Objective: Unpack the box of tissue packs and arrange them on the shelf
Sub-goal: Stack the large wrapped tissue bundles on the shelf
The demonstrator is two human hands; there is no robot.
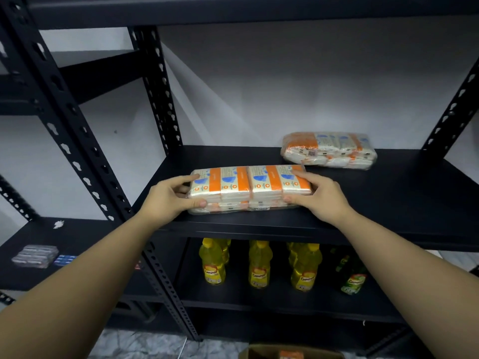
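An orange-and-white tissue pack (248,187) lies near the front edge of the black shelf (388,198). My left hand (171,196) grips its left end, thumb under the front and fingers on top. My right hand (315,194) grips its right end the same way. A second tissue pack (329,150) lies further back on the right of the same shelf, apart from both hands. The cardboard box (293,353) stands on the floor at the bottom edge, with an orange pack showing inside.
Yellow oil bottles (259,265) and a green bottle (352,278) stand on the shelf below. A neighbouring black rack to the left holds a grey wrapped pack (35,256) and a small blue item (63,260). Perforated uprights (85,141) frame the shelf.
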